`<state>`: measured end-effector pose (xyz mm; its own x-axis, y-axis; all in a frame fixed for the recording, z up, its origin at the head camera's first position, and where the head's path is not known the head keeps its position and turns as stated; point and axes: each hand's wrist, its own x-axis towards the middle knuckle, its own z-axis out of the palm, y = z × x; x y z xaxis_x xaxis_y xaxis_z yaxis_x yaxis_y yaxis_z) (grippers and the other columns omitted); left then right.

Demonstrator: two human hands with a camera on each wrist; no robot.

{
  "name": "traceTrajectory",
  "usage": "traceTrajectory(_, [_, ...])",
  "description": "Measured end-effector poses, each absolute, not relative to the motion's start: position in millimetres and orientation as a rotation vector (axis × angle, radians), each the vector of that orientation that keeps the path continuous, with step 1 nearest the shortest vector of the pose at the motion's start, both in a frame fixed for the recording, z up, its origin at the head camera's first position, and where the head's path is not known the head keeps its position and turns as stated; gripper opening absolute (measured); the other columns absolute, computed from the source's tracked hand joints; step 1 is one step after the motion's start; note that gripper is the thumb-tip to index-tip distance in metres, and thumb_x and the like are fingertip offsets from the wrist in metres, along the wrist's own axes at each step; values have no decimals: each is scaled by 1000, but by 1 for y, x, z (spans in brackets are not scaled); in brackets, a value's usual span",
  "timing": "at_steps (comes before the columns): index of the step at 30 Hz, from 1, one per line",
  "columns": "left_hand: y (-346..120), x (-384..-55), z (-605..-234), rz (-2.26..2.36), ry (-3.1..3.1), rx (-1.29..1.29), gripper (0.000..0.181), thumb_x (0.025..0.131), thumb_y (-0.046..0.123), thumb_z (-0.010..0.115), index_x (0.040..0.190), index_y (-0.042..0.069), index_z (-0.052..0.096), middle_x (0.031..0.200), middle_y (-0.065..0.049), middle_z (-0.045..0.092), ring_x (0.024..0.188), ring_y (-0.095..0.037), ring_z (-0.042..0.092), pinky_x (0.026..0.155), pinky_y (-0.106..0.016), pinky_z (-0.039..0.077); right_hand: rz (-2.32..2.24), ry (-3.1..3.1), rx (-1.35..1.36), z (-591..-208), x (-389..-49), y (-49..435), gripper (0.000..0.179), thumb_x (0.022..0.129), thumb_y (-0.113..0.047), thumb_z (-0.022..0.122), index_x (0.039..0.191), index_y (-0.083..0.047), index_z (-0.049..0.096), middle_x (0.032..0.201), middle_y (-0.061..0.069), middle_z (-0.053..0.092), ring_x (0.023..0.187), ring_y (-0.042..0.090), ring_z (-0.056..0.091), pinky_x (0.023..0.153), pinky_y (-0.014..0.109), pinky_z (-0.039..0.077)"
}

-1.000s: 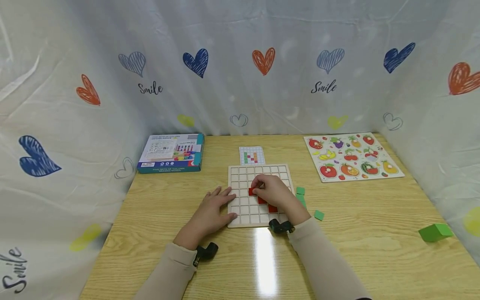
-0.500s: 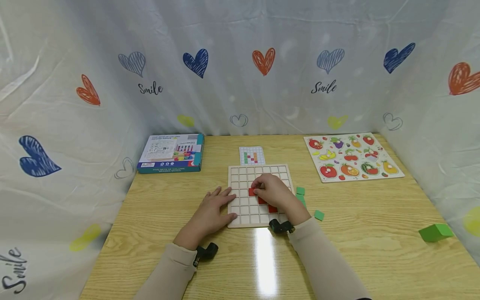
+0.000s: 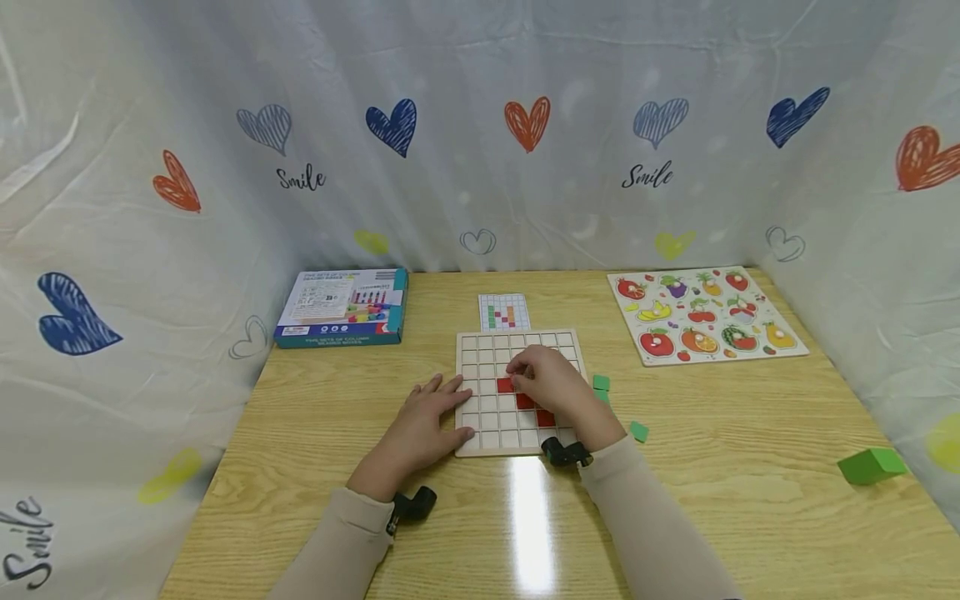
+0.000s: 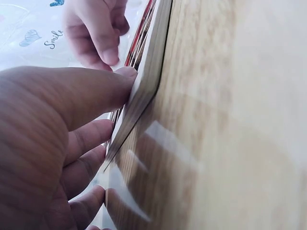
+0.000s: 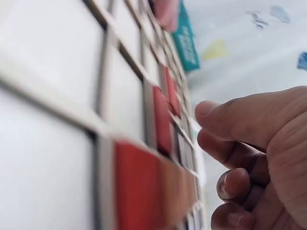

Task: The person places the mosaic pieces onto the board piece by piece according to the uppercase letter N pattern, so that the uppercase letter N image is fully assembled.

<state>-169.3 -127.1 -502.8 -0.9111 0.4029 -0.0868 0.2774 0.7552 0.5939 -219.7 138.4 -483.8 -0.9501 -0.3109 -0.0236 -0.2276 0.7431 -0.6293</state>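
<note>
A wooden grid board (image 3: 487, 421) lies on the table with three red tiles in a diagonal, the upper-left red tile (image 3: 505, 386) farthest from me. My left hand (image 3: 423, 425) rests on the board's left edge, fingers spread and thumb (image 4: 103, 88) near the front corner. Over the upper-left tile hovers my right hand (image 3: 553, 386), its fingers loosely curled. The right wrist view shows thumb and index fingertip close together, holding nothing, apart from the board. An orange-brown patch (image 5: 175, 187) lies beside the nearest red tile (image 5: 136, 182). My right hand covers part of the grid.
A pattern card (image 3: 504, 312) lies behind the board. Several green tiles (image 3: 638, 431) are at its right. A boxed toy set (image 3: 341, 307) stands back left, a fruit puzzle board (image 3: 705, 315) back right. A green block (image 3: 872, 466) sits far right.
My right hand has let go of the upper-left red tile and moved slightly right, leaving the tile in its grid cell. The left hand has stayed still.
</note>
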Motion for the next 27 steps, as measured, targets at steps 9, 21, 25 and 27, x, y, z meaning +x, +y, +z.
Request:
traceTrajectory(9, [-128,-169,-505,912,2734,534,65,98,35,82,157,19,62,174,-1,43,169,-36,23,139,-61,10,-1113,2913,-238,-472,-209,205,18,106,-12,70,119,-5,80,116,12,72,97,28,57,85,42,51])
traceTrajectory(21, [-130,-168,-503,915,2731,535,64,98,34,82,157,19,62,175,-1,43,169,-36,23,138,-62,9,-1016,2809,-66,-485,-191,260,31,108,-19,70,131,1,71,121,18,70,109,31,65,100,54,57])
traceTrajectory(25, [-129,-168,-503,908,2732,541,64,98,35,82,157,19,62,175,-1,43,169,-36,23,138,-62,10,-1028,2805,-52,-486,-190,262,31,108,-20,70,130,1,72,122,18,70,111,33,66,102,56,57])
traceTrajectory(27, [-128,-168,-503,904,2735,545,65,98,35,82,157,19,62,175,-1,43,169,-36,23,138,-62,10,-1031,2804,-53,-486,-190,262,31,107,-20,71,129,1,72,122,19,70,111,33,65,102,56,56])
